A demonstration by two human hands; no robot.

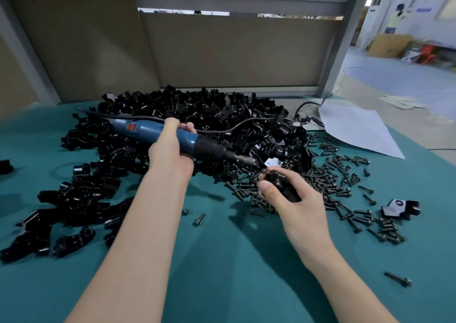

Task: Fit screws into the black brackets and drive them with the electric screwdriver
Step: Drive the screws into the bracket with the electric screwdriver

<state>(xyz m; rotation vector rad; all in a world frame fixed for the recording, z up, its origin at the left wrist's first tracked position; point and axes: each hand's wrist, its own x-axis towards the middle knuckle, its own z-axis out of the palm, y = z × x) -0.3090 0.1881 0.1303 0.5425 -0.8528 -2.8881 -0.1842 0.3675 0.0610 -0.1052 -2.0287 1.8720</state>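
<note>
The left hand [170, 149] grips the blue screwdriver [153, 130], its tip pointing right at the bracket [282, 183] held in the right hand [296, 208] over the loose screws [335, 182]. The heap of brackets [197, 115] on the far worktop [222, 261] suggests most of the work remains.

We're at a factory assy station: bulk pile of black brackets [197, 115] & loose screws [333, 174] on a teal mat [222, 261], w/ cardboard boxes [389, 44] beyond.
</note>
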